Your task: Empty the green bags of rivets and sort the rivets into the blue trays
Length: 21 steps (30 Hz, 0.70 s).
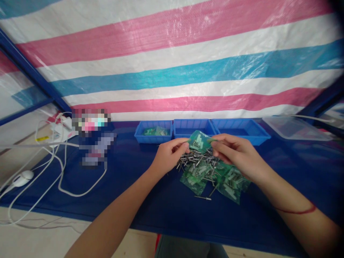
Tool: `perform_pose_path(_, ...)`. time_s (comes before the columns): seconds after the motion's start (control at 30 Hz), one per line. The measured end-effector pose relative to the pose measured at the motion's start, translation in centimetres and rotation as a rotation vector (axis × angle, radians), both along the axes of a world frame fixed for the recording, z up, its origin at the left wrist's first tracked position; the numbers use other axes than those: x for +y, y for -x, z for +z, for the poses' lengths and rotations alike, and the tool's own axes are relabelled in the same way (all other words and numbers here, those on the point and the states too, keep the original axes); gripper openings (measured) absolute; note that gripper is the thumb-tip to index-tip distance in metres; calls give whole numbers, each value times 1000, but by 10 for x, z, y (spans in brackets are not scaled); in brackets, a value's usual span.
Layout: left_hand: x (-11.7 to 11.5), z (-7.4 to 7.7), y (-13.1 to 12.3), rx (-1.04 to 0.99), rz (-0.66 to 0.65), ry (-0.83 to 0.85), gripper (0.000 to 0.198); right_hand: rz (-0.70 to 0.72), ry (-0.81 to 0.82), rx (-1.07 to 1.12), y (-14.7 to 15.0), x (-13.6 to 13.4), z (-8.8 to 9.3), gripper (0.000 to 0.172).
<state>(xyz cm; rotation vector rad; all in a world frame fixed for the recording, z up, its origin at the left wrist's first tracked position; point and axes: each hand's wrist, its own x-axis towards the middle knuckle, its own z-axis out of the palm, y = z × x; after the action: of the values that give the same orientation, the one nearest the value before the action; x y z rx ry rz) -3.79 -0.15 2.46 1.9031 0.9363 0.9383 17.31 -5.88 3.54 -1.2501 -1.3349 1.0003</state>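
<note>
Head view. I observed a dark blue, smooth tabletop [150, 208]. The left hand [172, 154] was pinching, thumb against finger, the left side of a small translucent green plastic packet [199, 141]; the right hand [236, 150] pinched its right side likewise. The packet hung above a heap of thin silvery metal pins [186, 159], between the surface's far and near edges; I noted short pale pieces and pins inside it. Two filled green plastic bags [193, 183] [231, 187] lay at the heap's near side, toward the surface's near edge. A loose silvery pin [202, 197] lay just beside them. Along the far edge stood three blue open plastic bins [153, 139] [185, 135] [242, 139]; the leftmost held green packets. A clear flat plastic sheet [295, 129] lay near the far right corner. White cables [64, 172] ran over the left end.
</note>
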Motion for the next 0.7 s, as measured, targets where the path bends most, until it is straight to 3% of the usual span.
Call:
perform_pose_path(0.23, -1, 4, 0, -133, -13, 154, 37, -12, -8, 103, 5, -1, 2, 29)
perform_pose_path(0.43, 3, -6, -3, -138, 68, 59, 25, 4, -91, 78, 10, 1, -2, 31)
perform_pose_path(0.5, 4, -9, -4, -130, 83, 47, 30, 7, -90, 92, 10, 2, -2, 34)
perform_pose_path(0.6, 4, -13, -4, -107, 63, 66, 37, -5, -78, 94, 12, 1, -1, 39)
perform_pose_path(0.7, 6, -11, -2, -74, 54, 45, 30, -19, -48, 71, 11, -1, 1, 45)
